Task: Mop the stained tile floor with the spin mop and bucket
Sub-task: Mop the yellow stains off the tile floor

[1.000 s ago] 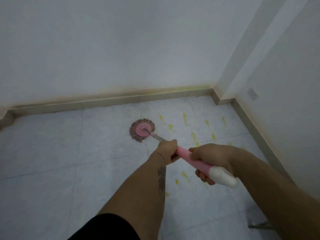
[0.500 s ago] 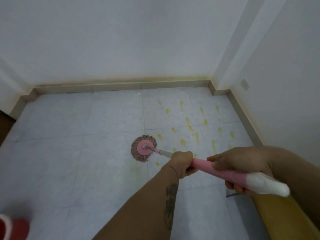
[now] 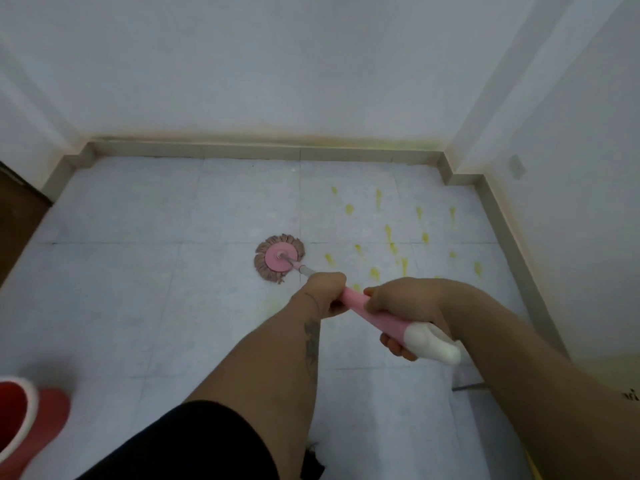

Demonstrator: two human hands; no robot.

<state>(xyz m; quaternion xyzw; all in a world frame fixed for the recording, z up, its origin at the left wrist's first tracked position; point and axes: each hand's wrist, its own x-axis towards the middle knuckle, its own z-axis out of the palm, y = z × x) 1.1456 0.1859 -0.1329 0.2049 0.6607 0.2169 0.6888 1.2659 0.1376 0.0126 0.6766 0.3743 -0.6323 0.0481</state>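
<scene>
Two hands, left hand (image 3: pixel 323 292), right hand (image 3: pixel 407 306), gripping unlabelled mop handle (image 3: pixel 377 317)

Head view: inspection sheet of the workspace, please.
Surface: tile floor, grey; yellow stains on the right side, not yet wiped.
Job's things: mop head flat on the floor, left of the stains; pink handle; red bucket at lower left, partly cropped.
Clutter: nothing seen.
Grippers: left hand and right hand both gripping the handle.
Cables: nothing seen.
Surroundings: white walls, skirting with yellowish marks above, socket plate on the right wall.
</scene>
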